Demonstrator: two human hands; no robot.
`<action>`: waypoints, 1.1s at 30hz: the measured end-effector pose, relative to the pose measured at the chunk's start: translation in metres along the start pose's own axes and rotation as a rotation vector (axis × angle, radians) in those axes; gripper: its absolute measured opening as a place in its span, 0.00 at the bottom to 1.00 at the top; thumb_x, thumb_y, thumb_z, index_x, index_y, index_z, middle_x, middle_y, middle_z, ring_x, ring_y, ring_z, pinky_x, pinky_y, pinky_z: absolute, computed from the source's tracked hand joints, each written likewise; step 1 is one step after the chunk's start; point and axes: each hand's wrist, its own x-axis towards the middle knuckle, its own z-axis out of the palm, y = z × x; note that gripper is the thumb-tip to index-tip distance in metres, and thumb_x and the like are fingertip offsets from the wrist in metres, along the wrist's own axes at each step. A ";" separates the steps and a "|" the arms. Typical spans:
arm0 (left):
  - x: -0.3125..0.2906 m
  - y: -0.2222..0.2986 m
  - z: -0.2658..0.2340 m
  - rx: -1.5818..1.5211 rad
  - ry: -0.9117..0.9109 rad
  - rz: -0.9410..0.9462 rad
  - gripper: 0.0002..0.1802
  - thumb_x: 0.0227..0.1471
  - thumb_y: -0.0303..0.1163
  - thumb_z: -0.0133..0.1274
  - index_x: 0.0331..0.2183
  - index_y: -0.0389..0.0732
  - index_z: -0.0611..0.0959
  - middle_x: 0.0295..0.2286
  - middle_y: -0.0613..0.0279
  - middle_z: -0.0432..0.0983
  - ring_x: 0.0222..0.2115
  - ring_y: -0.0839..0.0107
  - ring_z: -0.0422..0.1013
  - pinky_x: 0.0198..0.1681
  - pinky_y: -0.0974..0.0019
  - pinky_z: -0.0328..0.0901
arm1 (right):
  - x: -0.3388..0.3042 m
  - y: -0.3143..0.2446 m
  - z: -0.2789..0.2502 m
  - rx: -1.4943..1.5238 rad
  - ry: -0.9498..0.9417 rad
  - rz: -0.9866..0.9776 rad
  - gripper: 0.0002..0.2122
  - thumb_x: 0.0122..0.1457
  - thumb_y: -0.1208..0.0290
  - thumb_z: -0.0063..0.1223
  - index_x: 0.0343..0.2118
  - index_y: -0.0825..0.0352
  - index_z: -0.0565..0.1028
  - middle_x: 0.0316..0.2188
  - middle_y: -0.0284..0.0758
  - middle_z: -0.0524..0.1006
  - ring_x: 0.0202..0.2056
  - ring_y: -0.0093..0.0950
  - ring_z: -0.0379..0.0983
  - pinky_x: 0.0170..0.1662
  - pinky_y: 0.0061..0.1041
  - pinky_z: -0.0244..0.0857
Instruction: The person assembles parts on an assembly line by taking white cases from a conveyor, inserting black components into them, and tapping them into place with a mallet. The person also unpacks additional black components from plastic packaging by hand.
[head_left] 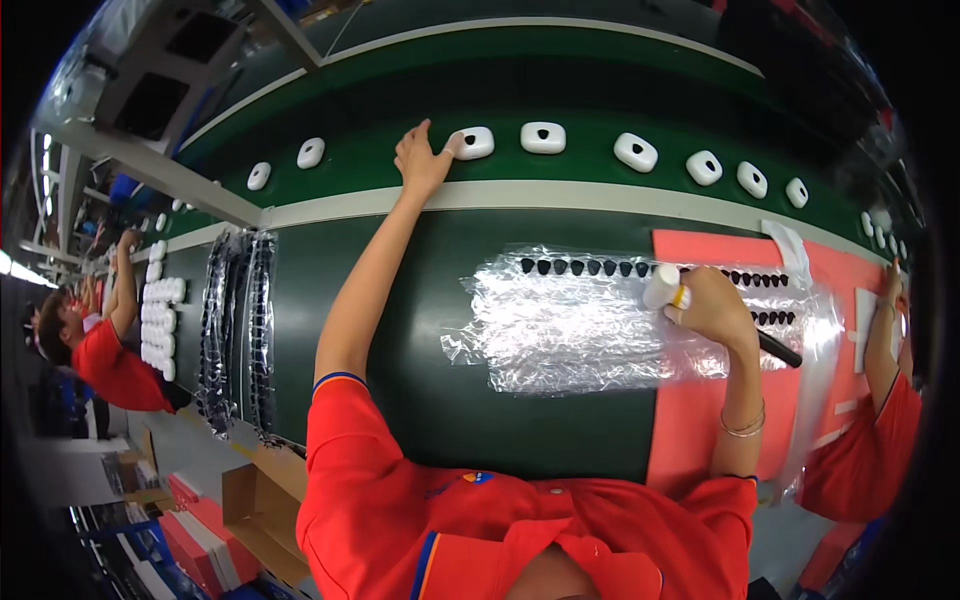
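My left hand (422, 162) reaches over the green conveyor belt with its fingers spread. Its thumb touches the left edge of a rounded white plastic casing (480, 149) that has a dark mark in its middle. My right hand (717, 308) is wrapped round a small mallet (662, 286) with a white cylindrical head, a yellow band and a black handle. The mallet is over a sheet of clear plastic film (580, 335), where small black pieces (593, 268) sit in a row. Part of that row is hidden behind the mallet and my right hand.
More white casings (543, 138) are spaced along the belt (585, 190). A pink mat (675, 430) lies under my right arm. Strips of black pieces in film (260, 320) and stacked white casings (160, 325) are to the left. Other people in red work on both sides.
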 end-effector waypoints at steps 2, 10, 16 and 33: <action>0.011 -0.020 -0.021 0.085 0.147 -0.011 0.39 0.38 0.53 0.54 0.48 0.40 0.66 0.49 0.44 0.55 0.51 0.49 0.50 0.51 0.50 0.46 | 0.000 0.005 0.001 -0.028 0.004 -0.029 0.12 0.34 0.74 0.57 0.25 0.72 0.75 0.23 0.46 0.74 0.29 0.39 0.72 0.36 0.30 0.63; 0.066 -0.137 -0.089 0.615 0.405 -0.366 0.47 0.34 0.54 0.58 0.51 0.41 0.58 0.51 0.39 0.52 0.51 0.46 0.53 0.50 0.49 0.52 | -0.004 -0.014 -0.007 0.137 0.149 -0.023 0.13 0.35 0.76 0.58 0.28 0.71 0.74 0.25 0.43 0.75 0.30 0.39 0.72 0.36 0.30 0.64; 0.059 -0.113 -0.090 0.114 0.235 -0.154 0.35 0.34 0.34 0.60 0.46 0.37 0.67 0.36 0.51 0.72 0.38 0.58 0.70 0.38 0.60 0.66 | -0.003 -0.023 -0.006 0.296 0.257 -0.105 0.12 0.37 0.76 0.57 0.29 0.71 0.74 0.25 0.44 0.75 0.27 0.37 0.73 0.33 0.29 0.66; -0.152 0.201 -0.047 -1.171 -1.106 -0.080 0.28 0.45 0.16 0.48 0.47 0.40 0.58 0.36 0.53 0.67 0.32 0.66 0.72 0.32 0.70 0.70 | -0.014 -0.043 -0.003 0.713 0.561 -0.231 0.13 0.43 0.79 0.55 0.34 0.70 0.69 0.30 0.33 0.72 0.34 0.23 0.69 0.39 0.22 0.63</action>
